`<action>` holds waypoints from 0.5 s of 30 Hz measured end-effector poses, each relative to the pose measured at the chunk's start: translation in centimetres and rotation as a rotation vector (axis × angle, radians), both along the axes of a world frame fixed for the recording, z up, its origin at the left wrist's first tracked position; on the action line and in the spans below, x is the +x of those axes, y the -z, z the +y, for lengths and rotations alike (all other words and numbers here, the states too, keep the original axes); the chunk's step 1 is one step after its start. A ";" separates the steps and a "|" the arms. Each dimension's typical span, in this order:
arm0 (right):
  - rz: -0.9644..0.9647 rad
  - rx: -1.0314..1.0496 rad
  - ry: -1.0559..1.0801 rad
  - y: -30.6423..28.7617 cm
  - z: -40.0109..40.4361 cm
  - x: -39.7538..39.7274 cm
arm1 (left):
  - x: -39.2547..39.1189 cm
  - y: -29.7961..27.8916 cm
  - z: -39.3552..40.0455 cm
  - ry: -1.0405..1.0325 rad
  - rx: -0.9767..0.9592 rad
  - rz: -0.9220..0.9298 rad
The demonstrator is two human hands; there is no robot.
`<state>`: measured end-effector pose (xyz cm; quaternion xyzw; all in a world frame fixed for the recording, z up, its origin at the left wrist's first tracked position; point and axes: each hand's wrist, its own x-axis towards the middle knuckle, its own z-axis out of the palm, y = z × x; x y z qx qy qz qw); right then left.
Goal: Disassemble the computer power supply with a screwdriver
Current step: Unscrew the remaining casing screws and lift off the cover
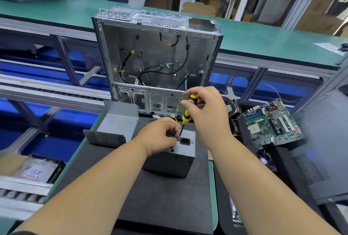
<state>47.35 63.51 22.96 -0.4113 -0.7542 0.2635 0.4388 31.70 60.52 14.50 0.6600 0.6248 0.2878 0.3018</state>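
Electronics teardown line, factory floor. Green-topped benches (263, 40) on aluminium framing, roller track (56, 93) alongside. Gutted PC case (156, 55), loose motherboard (273, 123) on a black mat (165, 197). Cardboard boxes (207, 8) stacked behind; yellow machinery, probably a lift, blurred.

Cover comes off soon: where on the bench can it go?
Bare dark mat lies in front of the grey power supply box, between the forearms. Crowded: bent grey metal cover on the left, open silver computer case behind, green motherboard on the right.
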 end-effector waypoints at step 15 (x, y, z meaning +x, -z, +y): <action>-0.068 0.023 0.019 -0.6 0.6 0.2 | -0.2 0.1 0.2 0.009 0.006 -0.022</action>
